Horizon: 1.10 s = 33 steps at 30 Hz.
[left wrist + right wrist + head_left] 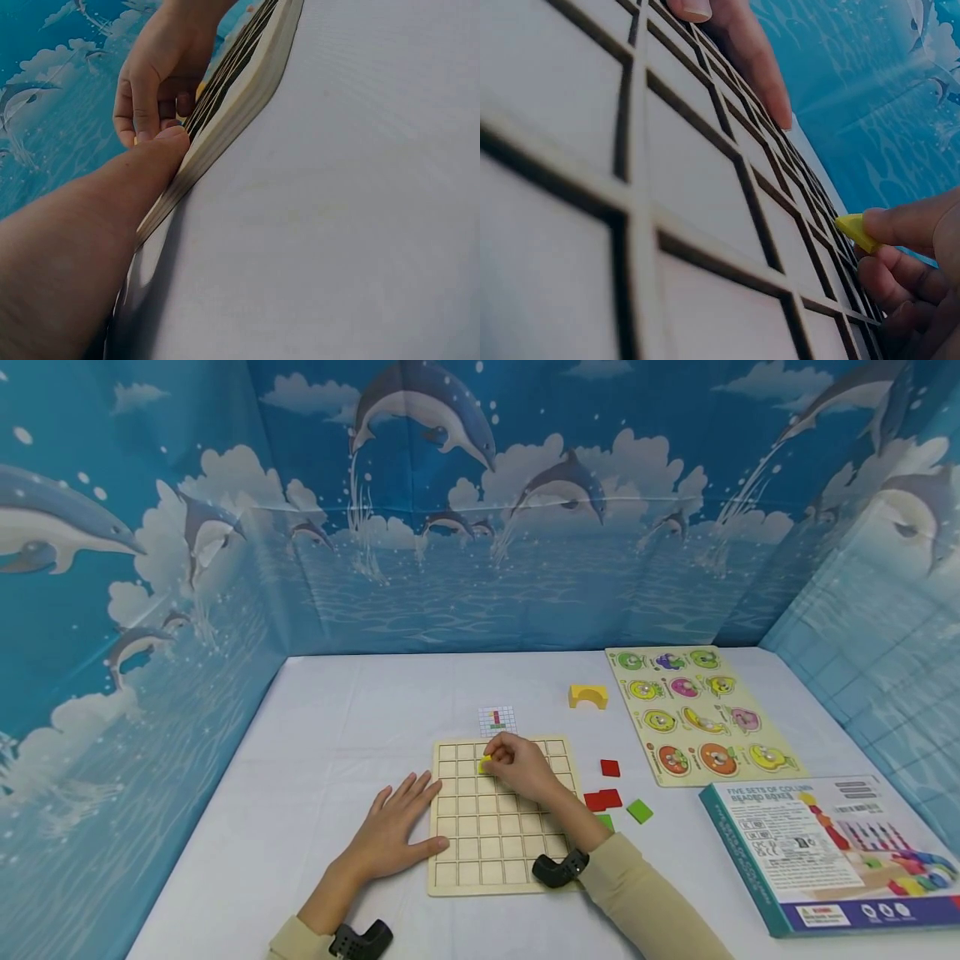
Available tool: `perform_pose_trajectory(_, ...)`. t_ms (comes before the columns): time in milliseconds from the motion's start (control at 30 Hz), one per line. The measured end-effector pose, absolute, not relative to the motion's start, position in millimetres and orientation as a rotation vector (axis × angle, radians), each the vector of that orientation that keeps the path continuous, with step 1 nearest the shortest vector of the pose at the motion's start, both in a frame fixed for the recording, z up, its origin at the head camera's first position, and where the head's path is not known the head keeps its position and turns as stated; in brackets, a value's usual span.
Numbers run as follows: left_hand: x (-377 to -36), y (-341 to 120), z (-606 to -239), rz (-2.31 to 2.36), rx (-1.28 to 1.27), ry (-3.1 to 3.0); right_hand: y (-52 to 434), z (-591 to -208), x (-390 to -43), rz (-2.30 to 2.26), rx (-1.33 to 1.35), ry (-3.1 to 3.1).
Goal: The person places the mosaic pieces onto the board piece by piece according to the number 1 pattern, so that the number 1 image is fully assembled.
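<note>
beige sleeve [652,902] is filling the foreground, and the right hand [522,768] is pinching a yellow tile [483,765] in its grip, at the grid board [487,847]'s upper-left cells; whether it's seated, we cannot tell. the left hand [397,827] is resting spread-fingered on the board's left edge, grasping nothing. early going, by the look: other visible cells are sitting bare, while red tiles [611,767] and green tiles [640,811] are lying loose on the counter [300,735].
</note>
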State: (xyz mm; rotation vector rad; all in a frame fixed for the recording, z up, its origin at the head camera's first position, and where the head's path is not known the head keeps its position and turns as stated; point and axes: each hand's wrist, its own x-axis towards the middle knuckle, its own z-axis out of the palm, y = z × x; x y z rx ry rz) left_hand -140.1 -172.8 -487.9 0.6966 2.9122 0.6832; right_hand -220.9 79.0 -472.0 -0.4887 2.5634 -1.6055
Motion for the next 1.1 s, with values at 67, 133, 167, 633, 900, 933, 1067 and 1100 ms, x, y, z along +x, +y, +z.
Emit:
perform_pose_trajectory(67, -140.2, -172.9, -488.3, 0.681, 0.695, 2.911, 78.7, -472.8, -220.6, -1.598, -0.498, 2.568)
perform_pose_trajectory(133, -140.2, -172.9, -488.3, 0.678, 0.695, 2.91, 78.6, -473.7, -220.4, -1.593, -0.511, 2.571)
perform_pose_trajectory(167, -140.1, -172.9, -488.2, 0.679, 0.695, 2.909, 78.5, -473.9, -220.3, -1.59, -0.515, 2.573)
perform_pose_trajectory(633, -140.0, -172.2, -486.8, 0.666, 0.682, 2.91, 78.4, -476.6, -220.7, -1.547, -0.5, 2.671)
perform_pose_trajectory(900, -140.6, -172.1, -488.1, 0.665, 0.68, 2.907, 79.3, -476.5, -220.8, -1.527, -0.473, 2.681)
perform_pose_trajectory(933, -140.6, -172.1, -488.1, 0.665, 0.682, 2.908, 79.4, -476.4, -220.8, -1.522, -0.473, 2.683)
perform_pose_trajectory(1067, -140.7, -172.3, -488.4, 0.658, 0.685, 2.911, 79.5, -476.3, -220.8, -1.501, -0.485, 2.706)
perform_pose_trajectory(1100, -140.8, -172.3, -488.5, 0.656, 0.685, 2.912, 79.4, -476.5, -220.9, -1.494, -0.493, 2.716)
